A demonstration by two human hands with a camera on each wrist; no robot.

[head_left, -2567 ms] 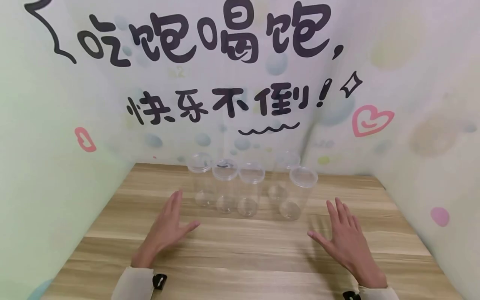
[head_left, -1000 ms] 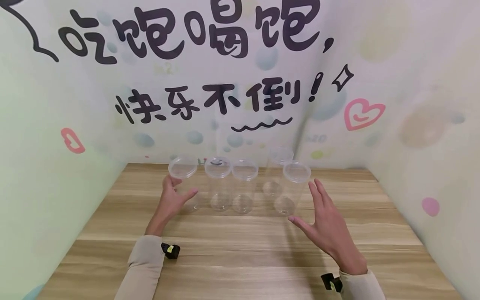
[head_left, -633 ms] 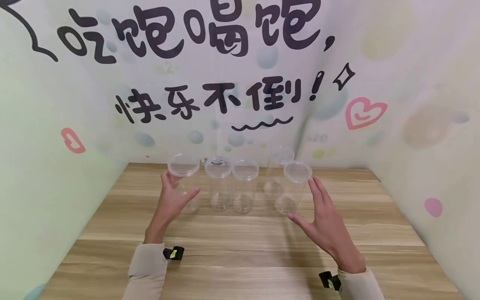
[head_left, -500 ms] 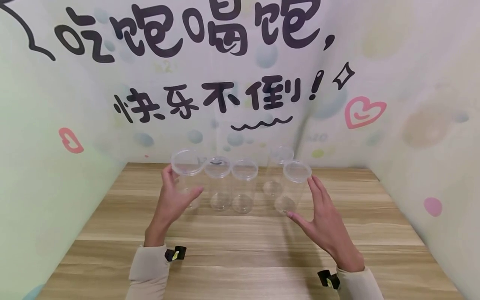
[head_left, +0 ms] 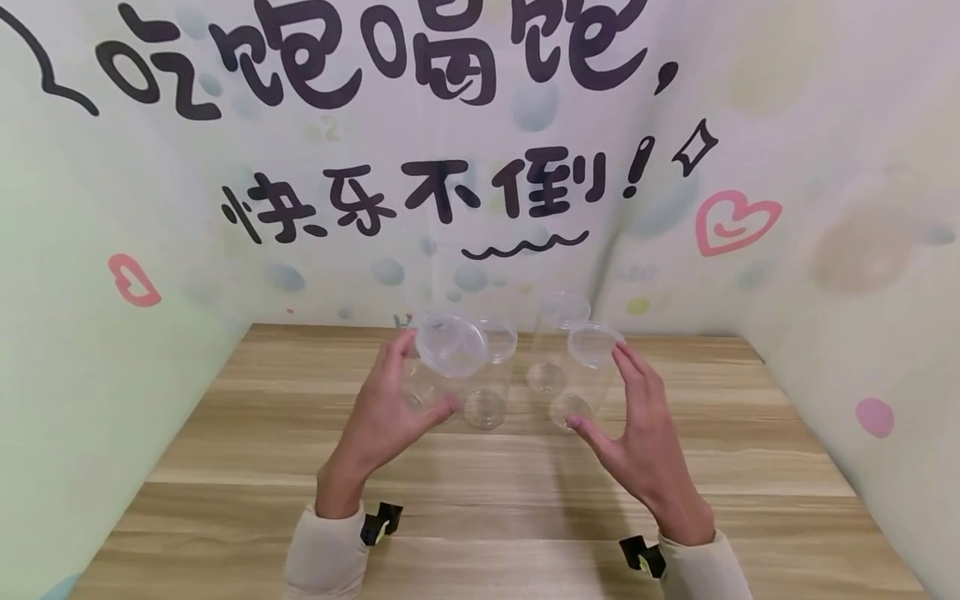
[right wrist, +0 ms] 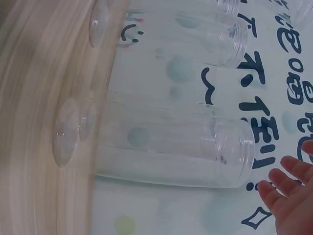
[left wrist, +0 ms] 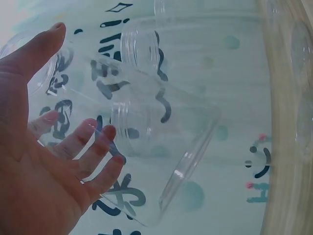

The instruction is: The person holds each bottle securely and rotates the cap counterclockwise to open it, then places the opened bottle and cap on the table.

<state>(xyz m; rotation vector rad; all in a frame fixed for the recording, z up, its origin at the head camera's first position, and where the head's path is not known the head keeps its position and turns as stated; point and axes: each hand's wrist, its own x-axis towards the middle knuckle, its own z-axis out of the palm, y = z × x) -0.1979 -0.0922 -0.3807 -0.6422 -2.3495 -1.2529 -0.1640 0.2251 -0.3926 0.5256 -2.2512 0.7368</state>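
Note:
In the head view my left hand (head_left: pixel 386 417) grips a clear plastic jar (head_left: pixel 450 346), lifted and tilted with its round lid toward me. Fingers lie along its far left side and the thumb is on the near side. The left wrist view shows the same jar (left wrist: pixel 188 161) slanting across. My right hand (head_left: pixel 648 442) is beside the front right jar (head_left: pixel 588 379), thumb low and fingers near its lid. In the right wrist view these fingers (right wrist: pixel 276 191) are spread, apart from the upright jar (right wrist: pixel 171 147).
Another lidded jar (head_left: pixel 491 383) stands upright right of the held one, which partly covers it; a further jar behind is mostly hidden. At the back right is one more jar (head_left: pixel 551 350). Printed walls (head_left: pixel 862 208) border the wooden table (head_left: pixel 495 517) on three sides.
My left hand has reached the leftmost jar, grasped it, and carried it up and rightward in front of its neighbour, tilting it. The right hand has moved in beside the front right jar.

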